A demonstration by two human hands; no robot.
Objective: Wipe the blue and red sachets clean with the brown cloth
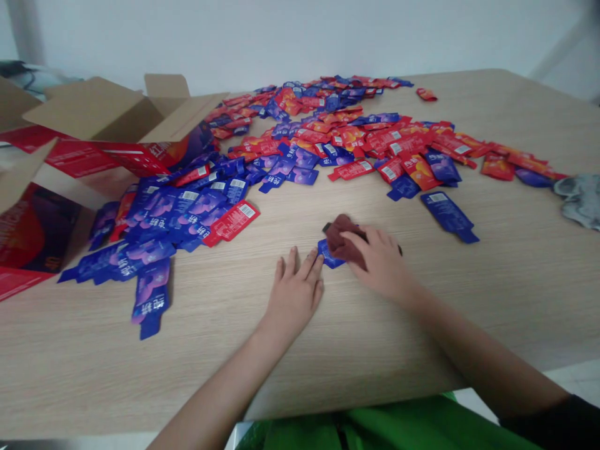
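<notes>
Two hands are positioned near the middle of the surface (225,362). I hold the left hand (294,289) open and palm down, fingers extended, with the fingertips at the left edge of a small blue packet (331,257). I hold the right hand (383,262) closed on a dark red cloth (345,239), thumb and fingers gripping it from the right. The cloth lies over the upper part of the small blue packet, whose lower portion is exposed between both hands. Dark ends of an item, too covered to identify, project beside the cloth and past the right hand. One lone blue packet (449,215) lies flat to the right, beyond the right hand. Overlapping red and blue packets (403,147) form long bands across the far half of the surface. Left of the hands is a blue pile (173,209); a red packet (233,222) rests at its right edge, and a purple-blue packet (151,294) extends from its near side. Two open cartons (42,228) stand at the left. A grey item (582,200) lies at the right edge of view.
</notes>
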